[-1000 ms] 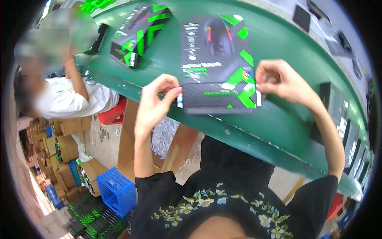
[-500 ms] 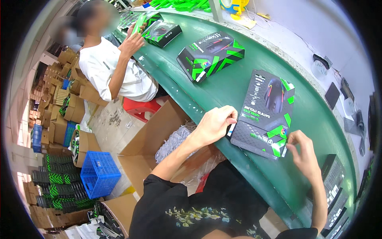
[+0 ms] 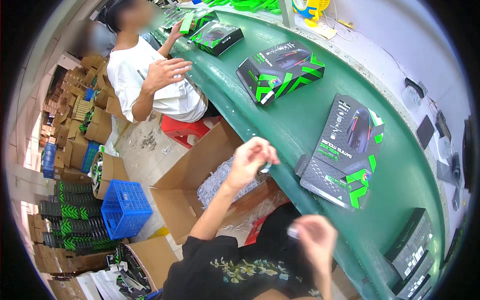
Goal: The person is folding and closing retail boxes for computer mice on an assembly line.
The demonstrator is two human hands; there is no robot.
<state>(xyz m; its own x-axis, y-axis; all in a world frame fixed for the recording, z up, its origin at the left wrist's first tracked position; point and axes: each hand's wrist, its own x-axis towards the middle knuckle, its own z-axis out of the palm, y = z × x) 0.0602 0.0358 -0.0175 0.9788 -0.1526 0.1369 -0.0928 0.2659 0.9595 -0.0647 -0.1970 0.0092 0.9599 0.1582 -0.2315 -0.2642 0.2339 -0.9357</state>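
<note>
A black and green gaming mouse box lies face up on the green conveyor belt, with a small dark flap sticking out at its near left corner. Left of that box, over the belt's near edge, my left hand pinches a small whitish sticker-like piece. Drawn back in front of my body, my right hand is blurred, its fingers closed on a small white piece resembling a sticker. Both hands are apart from the box.
Further along lie more mouse boxes; dark boxes stand near right. Below my left hand, an open carton holds white scraps. A co-worker in a white shirt holds a green piece. A blue crate sits left.
Both hands have pulled away from the box: the left slightly leftward, the right back toward my body, each with a small white piece. The white pieces at the box's near corners are gone.
</note>
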